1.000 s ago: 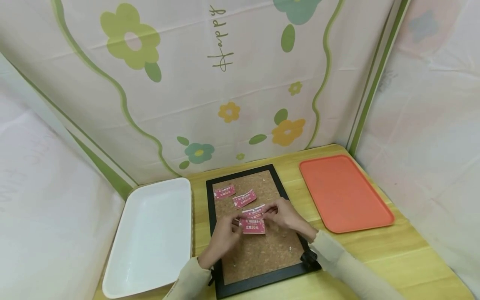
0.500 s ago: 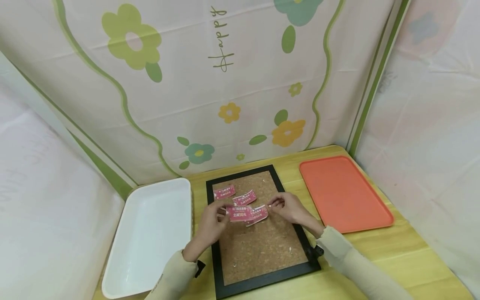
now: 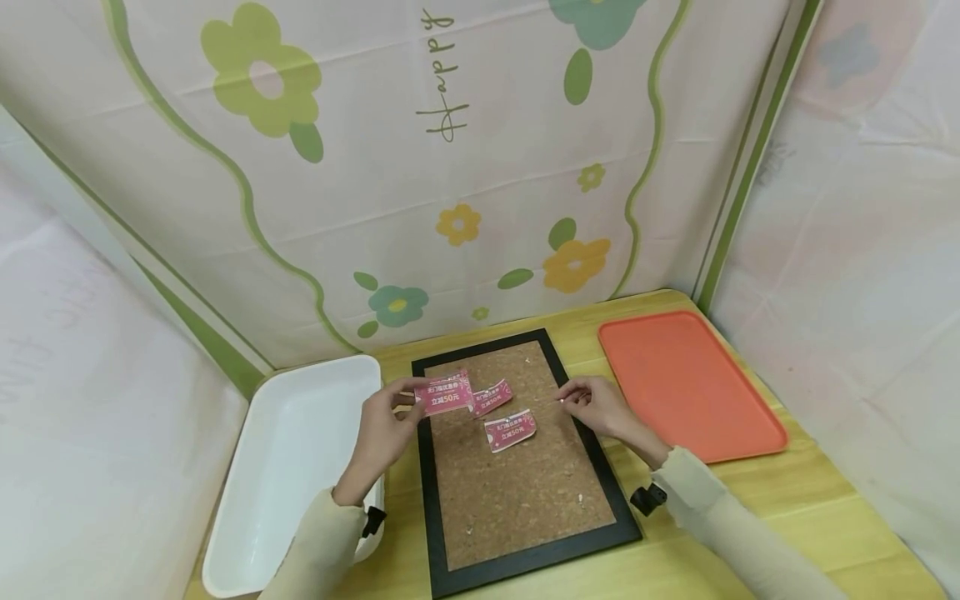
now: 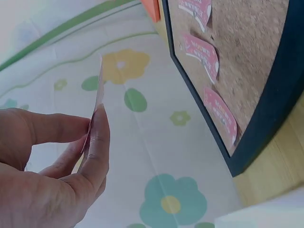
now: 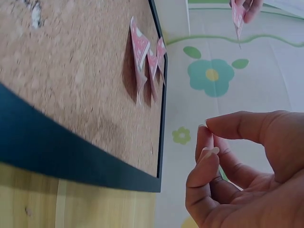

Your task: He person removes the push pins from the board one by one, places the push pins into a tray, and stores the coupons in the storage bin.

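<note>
In the head view my left hand [image 3: 385,429] pinches a pink coupon [image 3: 444,395] by its left edge, above the top left of a black-framed corkboard [image 3: 517,508]. The left wrist view shows this coupon [image 4: 100,83] edge-on between thumb and fingers. My right hand [image 3: 600,406] is over the board's right edge. Its fingertips pinch a small white piece [image 5: 214,150] that looks like a push pin. Two pink coupons [image 3: 511,430] show on the cork. A third pinned coupon [image 4: 221,114], behind the held one in the head view, shows in the left wrist view.
A deep white tray [image 3: 296,467] stands left of the board. The flat red-orange tray [image 3: 693,387] lies to its right on the wood-patterned table [image 3: 810,517]. Small white bits [image 3: 581,498] sit on the cork. A flowered curtain [image 3: 360,167] hangs behind.
My left hand has carried the coupon up and left, from over the lowest pinned coupon. My right hand has drawn back to the right, off the coupons, toward the frame's edge.
</note>
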`<state>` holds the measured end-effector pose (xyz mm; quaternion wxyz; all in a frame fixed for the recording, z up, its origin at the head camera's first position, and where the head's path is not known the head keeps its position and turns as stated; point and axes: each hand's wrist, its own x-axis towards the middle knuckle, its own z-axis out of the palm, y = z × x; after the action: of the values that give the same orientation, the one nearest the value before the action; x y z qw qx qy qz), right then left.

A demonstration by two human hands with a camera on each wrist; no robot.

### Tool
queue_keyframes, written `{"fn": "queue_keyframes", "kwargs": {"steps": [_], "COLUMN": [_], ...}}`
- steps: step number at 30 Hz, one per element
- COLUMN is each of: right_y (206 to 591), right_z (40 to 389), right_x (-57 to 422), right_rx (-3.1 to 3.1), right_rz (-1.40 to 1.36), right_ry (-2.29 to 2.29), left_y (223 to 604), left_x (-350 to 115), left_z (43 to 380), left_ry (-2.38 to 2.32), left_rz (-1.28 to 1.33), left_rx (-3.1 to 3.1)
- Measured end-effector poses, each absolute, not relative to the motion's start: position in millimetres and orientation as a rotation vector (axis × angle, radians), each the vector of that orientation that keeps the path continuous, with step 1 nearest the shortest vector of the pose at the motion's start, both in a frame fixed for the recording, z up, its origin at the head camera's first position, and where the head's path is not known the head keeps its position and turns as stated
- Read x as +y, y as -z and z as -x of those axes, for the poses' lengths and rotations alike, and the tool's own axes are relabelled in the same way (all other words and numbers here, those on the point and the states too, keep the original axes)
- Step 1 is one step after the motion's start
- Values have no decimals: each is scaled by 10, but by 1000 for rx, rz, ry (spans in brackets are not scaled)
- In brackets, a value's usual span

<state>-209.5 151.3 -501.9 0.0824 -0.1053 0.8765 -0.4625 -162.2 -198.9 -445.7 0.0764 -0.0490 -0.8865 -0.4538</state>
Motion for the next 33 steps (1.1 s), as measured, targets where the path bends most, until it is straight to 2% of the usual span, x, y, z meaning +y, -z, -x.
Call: {"fn": "queue_keyframes", "kwargs": {"steps": [18, 33], "right_y": [4953, 5028], "right_z": [2158, 2218], "right_x": [1848, 2206], "right_rx": [2720, 2808], "right_rz": [190, 162], "right_ry": [1317, 1311], "left_y": [4403, 4498], "left_x": [-2552, -3026], "left_z": [1750, 1838], "left_ry": [1265, 1158], "left_rz": [-8, -245], "left_rx": [-2612, -2568]}}
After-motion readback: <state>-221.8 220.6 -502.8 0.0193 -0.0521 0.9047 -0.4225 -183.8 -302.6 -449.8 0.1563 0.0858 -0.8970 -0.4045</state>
